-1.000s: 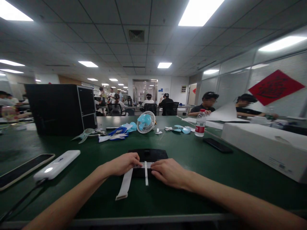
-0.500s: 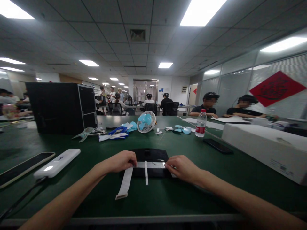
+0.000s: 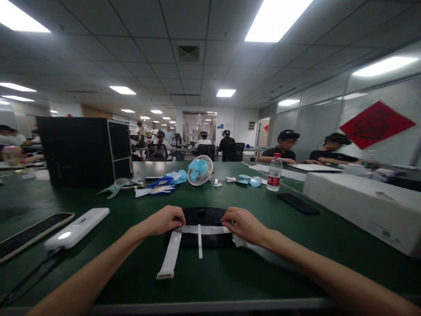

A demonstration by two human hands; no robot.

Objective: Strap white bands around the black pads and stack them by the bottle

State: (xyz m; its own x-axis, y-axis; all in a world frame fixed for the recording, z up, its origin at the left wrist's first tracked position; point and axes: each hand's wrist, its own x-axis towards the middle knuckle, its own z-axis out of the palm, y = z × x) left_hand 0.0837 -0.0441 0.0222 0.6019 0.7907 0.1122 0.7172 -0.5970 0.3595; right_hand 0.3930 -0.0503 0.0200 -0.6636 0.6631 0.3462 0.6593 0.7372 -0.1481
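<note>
A glossy black panel (image 3: pixel 190 241) lies flat on the green table before me. A flat white ribbon cable (image 3: pixel 171 256) crosses it and bends toward me at the left, ending in a wide connector (image 3: pixel 165 275). A narrow white strip (image 3: pixel 200 245) lies across the cable at the middle. My left hand (image 3: pixel 171 217) is closed in a pinch on the cable at the left bend. My right hand (image 3: pixel 241 223) is closed just over the cable's right end; its fingers hide what they hold. A pale piece shows under that hand.
Farther back are a white-caged fan (image 3: pixel 200 170), blue-white gloves (image 3: pixel 156 187) and a bottle (image 3: pixel 274 172). A white power bank (image 3: pixel 77 228) and a phone (image 3: pixel 34 235) lie left, another phone (image 3: pixel 297 203) right. A black case (image 3: pixel 79 151) and a white box (image 3: pixel 362 204) flank the table.
My right hand has lifted slightly and shifted a little left from the cable's right end, baring a pale piece beneath it. My left hand stays at the left bend.
</note>
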